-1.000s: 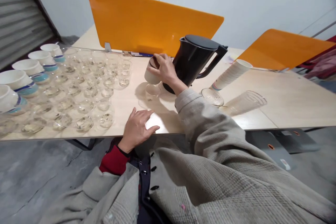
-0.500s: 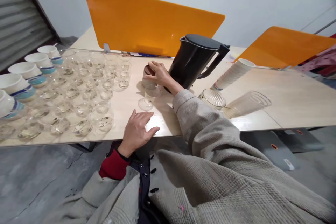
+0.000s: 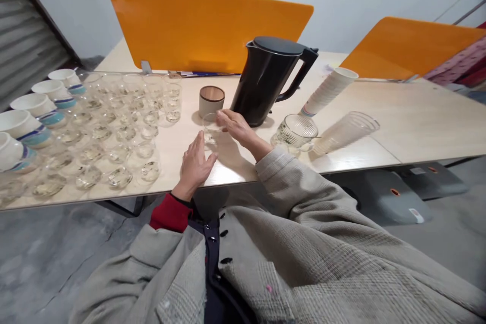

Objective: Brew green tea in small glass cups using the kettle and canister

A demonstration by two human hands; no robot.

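Note:
A clear plastic cup (image 3: 210, 137) stands between my hands near the table's front edge. My left hand (image 3: 194, 166) is open at the cup's near left side, fingers stretched forward and thumb apart. Over the cup's right rim lies my right hand (image 3: 243, 132), its fingers extended; whether it touches the rim I cannot tell. Just behind the cup stands a small grey canister (image 3: 211, 104) with a brown inside or top. The black kettle (image 3: 261, 81) is upright behind my right hand, its handle turned right.
Rows of clear cups (image 3: 120, 177) with bits in their bottoms fill the left side, beside several stacked paper cups (image 3: 37, 106). Right of the kettle are a ribbed glass bowl (image 3: 298, 131), leaning paper cups (image 3: 329, 92) and a clear cup stack (image 3: 347, 134). Orange dividers (image 3: 208, 28) stand behind.
My right hand has come off the canister's top and moved nearer, to the clear cup. My left hand has moved slightly towards the same cup. The camera view has shifted a little.

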